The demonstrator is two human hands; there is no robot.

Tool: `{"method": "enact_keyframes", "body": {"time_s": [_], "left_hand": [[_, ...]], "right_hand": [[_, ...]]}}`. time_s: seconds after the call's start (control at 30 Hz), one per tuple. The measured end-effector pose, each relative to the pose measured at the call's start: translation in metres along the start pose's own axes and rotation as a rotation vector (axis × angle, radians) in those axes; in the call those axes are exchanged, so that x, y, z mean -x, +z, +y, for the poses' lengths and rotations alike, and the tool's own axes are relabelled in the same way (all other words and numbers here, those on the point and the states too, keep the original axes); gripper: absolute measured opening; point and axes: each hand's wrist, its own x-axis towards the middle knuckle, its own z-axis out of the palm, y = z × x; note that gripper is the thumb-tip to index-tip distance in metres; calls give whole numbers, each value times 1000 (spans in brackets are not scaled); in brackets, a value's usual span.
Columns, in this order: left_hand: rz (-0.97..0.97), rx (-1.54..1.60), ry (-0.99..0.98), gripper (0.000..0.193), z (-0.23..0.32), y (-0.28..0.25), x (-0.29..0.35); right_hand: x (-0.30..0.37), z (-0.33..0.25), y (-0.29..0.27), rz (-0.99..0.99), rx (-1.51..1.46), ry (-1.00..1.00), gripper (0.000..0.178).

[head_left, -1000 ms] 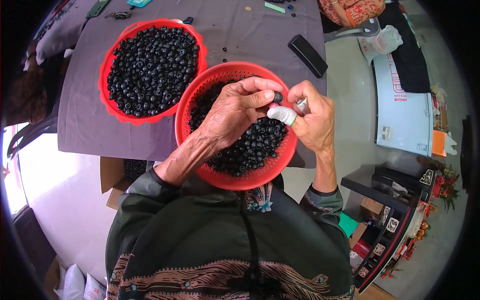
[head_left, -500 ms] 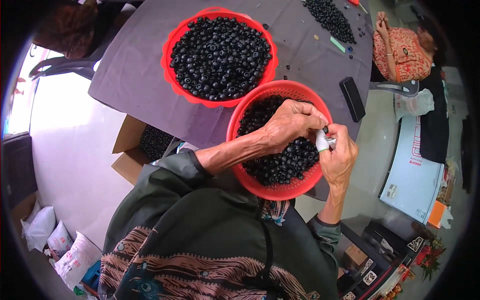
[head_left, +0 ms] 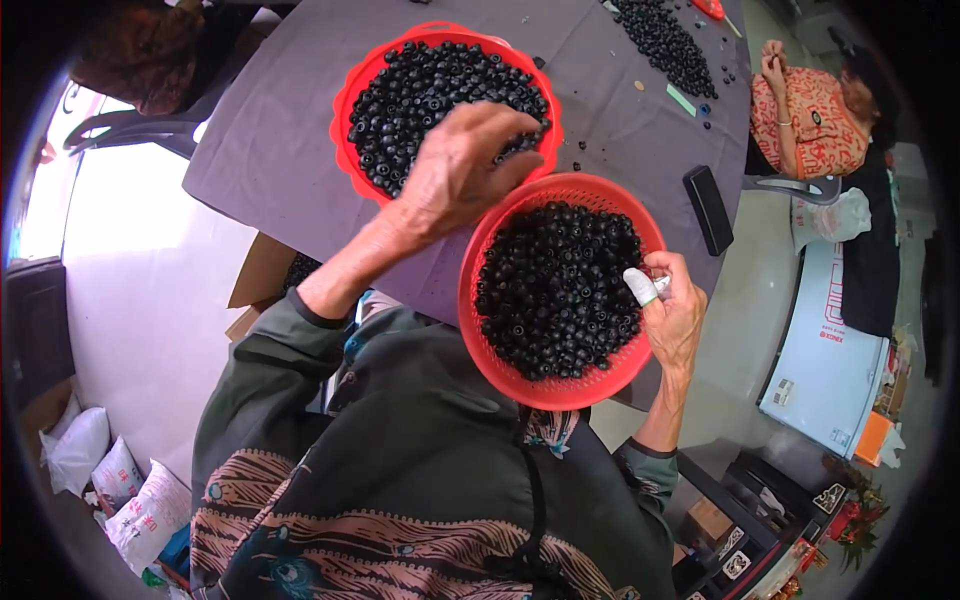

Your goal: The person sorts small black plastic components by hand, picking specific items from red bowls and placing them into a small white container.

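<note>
My left hand (head_left: 465, 165) reaches over the near right part of a red scalloped basin (head_left: 345, 150), its thumb and fingers apart and slightly blurred. Small round black pieces (head_left: 415, 90), some showing a hole, fill that basin. A red perforated basket (head_left: 480, 345) stands nearer me, heaped with the same kind of black pieces (head_left: 560, 290). At its right rim is my right hand (head_left: 675, 310), fingers curled closed, with a white wrapping (head_left: 640, 287) on the thumb. A small shiny bit shows between its fingers, too little to name.
A black oblong case (head_left: 708, 210) lies right of the basket on the grey-covered table (head_left: 270, 130). More black pieces (head_left: 665, 50) are spread farther back, near a pale green strip (head_left: 681, 99). Another person (head_left: 815, 120) sits at right. A cardboard box (head_left: 262, 270) stands below the table's left edge.
My left hand has left the right hand and moved up and left to over the scalloped basin, its fingers now apart. The black piece between both hands no longer shows. My right hand stays by the basket.
</note>
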Motion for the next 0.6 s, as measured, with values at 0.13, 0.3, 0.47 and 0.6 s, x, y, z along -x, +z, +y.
{"method": "enact_keyframes", "body": {"time_s": [0.13,0.3,0.47,0.6], "left_hand": [[61,-362,-53,38,-35,-24,8],[18,-474,-312,50,-61,-19,25],[9,-268,-211,52,-61,7,16],[-72,-421,-156,48,-52,22,6]], "right_hand": [[0,4,-1,-46,30,14,25],[-1,5,3,-104,68,-39,25],[-1,0,4,-103,72,-42,24],[2,2,5,-94,56,-30,23]]}}
